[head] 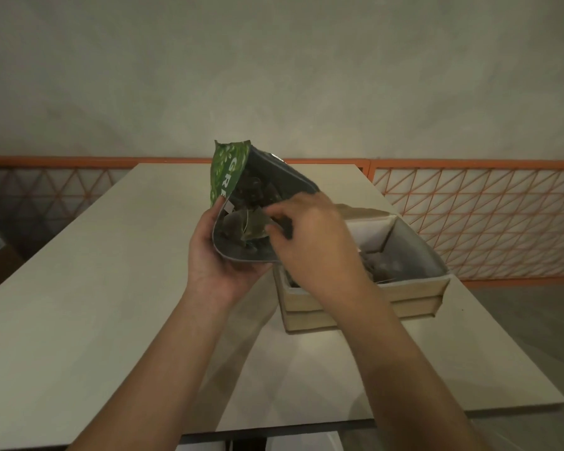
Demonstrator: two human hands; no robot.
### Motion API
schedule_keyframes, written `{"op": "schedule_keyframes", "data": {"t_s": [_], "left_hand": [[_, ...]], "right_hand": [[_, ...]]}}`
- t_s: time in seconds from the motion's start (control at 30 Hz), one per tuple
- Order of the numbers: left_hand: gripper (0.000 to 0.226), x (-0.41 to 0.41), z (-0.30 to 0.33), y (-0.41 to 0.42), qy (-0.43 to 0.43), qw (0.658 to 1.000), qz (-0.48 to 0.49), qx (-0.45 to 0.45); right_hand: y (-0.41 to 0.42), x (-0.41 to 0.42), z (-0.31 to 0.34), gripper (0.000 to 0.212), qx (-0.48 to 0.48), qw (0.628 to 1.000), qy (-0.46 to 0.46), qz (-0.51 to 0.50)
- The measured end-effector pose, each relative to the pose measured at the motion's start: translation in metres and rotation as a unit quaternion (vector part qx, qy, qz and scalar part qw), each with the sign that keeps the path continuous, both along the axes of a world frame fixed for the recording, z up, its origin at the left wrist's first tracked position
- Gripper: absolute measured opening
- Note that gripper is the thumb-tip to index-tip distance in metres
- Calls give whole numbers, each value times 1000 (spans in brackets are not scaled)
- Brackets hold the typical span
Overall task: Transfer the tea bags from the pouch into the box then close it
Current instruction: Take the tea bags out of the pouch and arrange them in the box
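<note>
Now left hand (213,255) grips open green pouch (241,203) above table (95,288). Right hand (310,236) reaches into its mouth, fingers pinching a tea bag (241,227). Open box (365,288) just right, bags inside.

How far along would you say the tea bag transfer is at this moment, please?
Partly done: some tea bags already lie in the open box. In hand: the left hand grips the green pouch from below while the right hand reaches into its mouth, fingers at a tea bag. Left: more bags show inside the pouch, and the box is not yet closed.
</note>
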State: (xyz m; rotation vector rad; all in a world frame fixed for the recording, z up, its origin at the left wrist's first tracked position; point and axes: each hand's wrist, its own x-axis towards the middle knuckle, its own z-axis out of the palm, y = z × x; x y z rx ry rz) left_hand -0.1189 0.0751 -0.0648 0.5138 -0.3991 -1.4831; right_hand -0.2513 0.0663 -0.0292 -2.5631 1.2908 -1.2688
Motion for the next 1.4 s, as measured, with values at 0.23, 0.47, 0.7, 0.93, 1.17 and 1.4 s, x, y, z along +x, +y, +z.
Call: {"op": "schedule_keyframes", "data": {"t_s": [0.23, 0.47, 0.7, 0.93, 1.17, 1.4], "left_hand": [[47, 4, -4, -1, 0, 1000, -5, -19], [47, 6, -4, -2, -20, 1000, -5, -15], [49, 5, -5, -3, -21, 1000, -8, -5], [51, 7, -6, -4, 13, 999, -41, -23], [49, 2, -5, -5, 16, 999, -31, -17], [50, -1, -3, -3, 4, 1000, -24, -9]], "right_hand": [[-3, 29, 2, 43, 38, 972, 196, -125], [-4, 21, -8, 16, 70, 989, 121, -42], [6, -13, 4, 22, 118, 973, -185, 77], [-1, -64, 4, 31, 122, 944, -304, 27], [-27, -99, -18, 20, 217, 951, -217, -37], [-33, -85, -31, 22, 253, 965, -39, -59]]}}
